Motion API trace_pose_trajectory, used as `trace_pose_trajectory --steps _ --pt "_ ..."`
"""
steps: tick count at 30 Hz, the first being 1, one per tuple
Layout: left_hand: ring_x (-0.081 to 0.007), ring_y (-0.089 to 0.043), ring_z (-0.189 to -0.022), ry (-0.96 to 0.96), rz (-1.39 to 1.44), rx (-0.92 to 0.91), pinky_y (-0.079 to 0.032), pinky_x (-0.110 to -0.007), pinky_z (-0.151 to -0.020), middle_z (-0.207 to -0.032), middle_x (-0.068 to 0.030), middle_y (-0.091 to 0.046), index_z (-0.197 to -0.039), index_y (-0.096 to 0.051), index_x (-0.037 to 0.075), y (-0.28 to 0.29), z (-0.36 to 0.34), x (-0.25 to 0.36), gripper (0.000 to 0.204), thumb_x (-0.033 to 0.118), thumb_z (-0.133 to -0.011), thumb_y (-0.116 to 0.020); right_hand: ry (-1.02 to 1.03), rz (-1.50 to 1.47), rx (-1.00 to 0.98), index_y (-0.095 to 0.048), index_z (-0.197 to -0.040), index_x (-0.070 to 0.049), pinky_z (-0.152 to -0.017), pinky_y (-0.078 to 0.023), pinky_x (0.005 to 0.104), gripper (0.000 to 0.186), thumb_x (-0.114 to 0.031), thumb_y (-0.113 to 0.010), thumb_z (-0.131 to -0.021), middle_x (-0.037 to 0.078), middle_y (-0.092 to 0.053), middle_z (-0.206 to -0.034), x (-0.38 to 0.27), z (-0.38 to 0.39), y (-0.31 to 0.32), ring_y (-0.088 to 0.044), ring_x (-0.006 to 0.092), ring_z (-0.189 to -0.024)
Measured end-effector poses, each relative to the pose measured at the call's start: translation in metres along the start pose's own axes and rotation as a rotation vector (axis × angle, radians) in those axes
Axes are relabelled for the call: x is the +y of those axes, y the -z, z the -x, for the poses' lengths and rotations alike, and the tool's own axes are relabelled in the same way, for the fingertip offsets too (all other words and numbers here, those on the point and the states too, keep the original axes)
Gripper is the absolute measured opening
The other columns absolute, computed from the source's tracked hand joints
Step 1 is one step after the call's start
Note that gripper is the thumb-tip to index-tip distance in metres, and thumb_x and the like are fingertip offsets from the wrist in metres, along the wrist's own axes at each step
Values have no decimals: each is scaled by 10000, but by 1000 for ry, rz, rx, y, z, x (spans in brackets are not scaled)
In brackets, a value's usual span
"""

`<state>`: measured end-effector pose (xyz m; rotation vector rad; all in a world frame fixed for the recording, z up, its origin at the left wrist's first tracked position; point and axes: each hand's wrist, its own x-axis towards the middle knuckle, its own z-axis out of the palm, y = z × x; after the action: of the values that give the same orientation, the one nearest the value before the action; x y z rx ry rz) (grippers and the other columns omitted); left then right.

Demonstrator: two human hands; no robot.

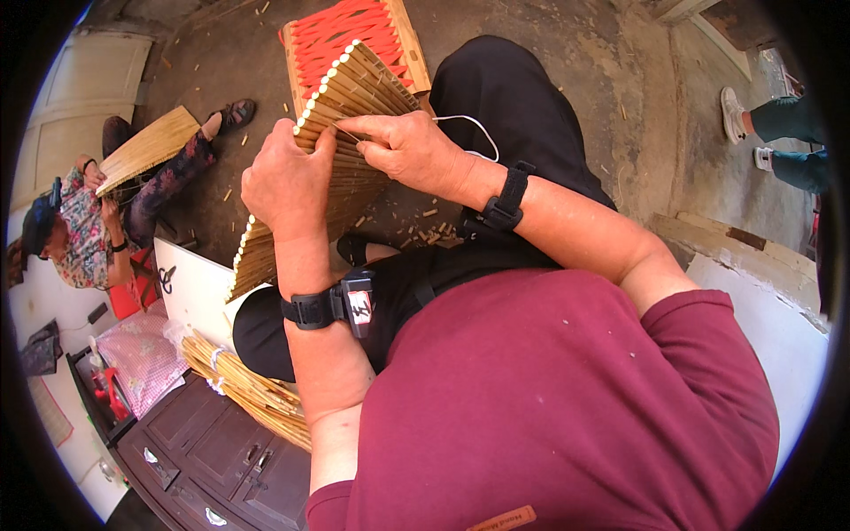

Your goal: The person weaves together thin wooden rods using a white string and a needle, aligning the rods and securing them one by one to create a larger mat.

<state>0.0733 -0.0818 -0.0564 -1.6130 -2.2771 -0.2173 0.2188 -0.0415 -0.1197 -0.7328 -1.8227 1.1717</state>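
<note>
Across my lap stands a panel of straw-coloured reed stalks (361, 84) laid side by side, their pale cut ends in a row along its left edge. My left hand (288, 181) grips that edge, thumb on the near face. My right hand (412, 155) lies against the panel, its thumb and index finger closed on a thin pale strand (348, 134) close to my left thumb. Whether the strand is thread or a needle is too fine to tell. A white cord (474, 122) loops out behind my right hand.
Ahead is a wooden-framed stool with red webbing (341, 40). To the left, a co-worker (84, 221) holds a similar panel (152, 146). Scissors (166, 279) lie on a white board. A reed bundle (248, 385) rests by a dark cabinet (208, 451). Stalk offcuts litter the floor.
</note>
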Motion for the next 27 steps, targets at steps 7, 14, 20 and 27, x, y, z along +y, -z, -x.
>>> trace_pose_trajectory --steps 7,14,20,27 --pt "-311 -636 -654 -2 -2 16 -483 -412 -597 -736 -66 -664 -758 -597 114 -1 -1 1 347 428 -690 -728 4 -13 -25 -638 -1169 -56 -606 -483 244 329 -99 -573 -850 107 -662 -728 3 -3 3 -558 79 -605" --pt "-354 -640 -674 -15 7 20 -496 -446 -563 -694 -117 -653 -796 -604 130 -1 1 -3 392 504 -722 -696 -180 -120 -111 -641 -1144 -38 -745 -523 303 318 -85 -546 -845 188 -680 -942 -5 -2 7 -682 230 -816" --pt "-351 -644 -683 0 15 -13 -499 -444 -572 -702 -113 -657 -791 -606 126 2 0 -2 388 494 -714 -703 -128 -86 -93 -638 -1151 -37 -750 -522 297 320 -83 -536 -851 182 -685 -940 -1 -2 5 -681 228 -812" --pt "-347 -647 -688 -2 24 -7 -501 -444 -573 -701 -113 -658 -792 -606 128 1 0 -3 384 491 -714 -702 -73 -82 -89 -623 -1210 -90 -545 -439 228 344 -85 -544 -875 31 -539 -600 7 -2 2 -463 55 -541"
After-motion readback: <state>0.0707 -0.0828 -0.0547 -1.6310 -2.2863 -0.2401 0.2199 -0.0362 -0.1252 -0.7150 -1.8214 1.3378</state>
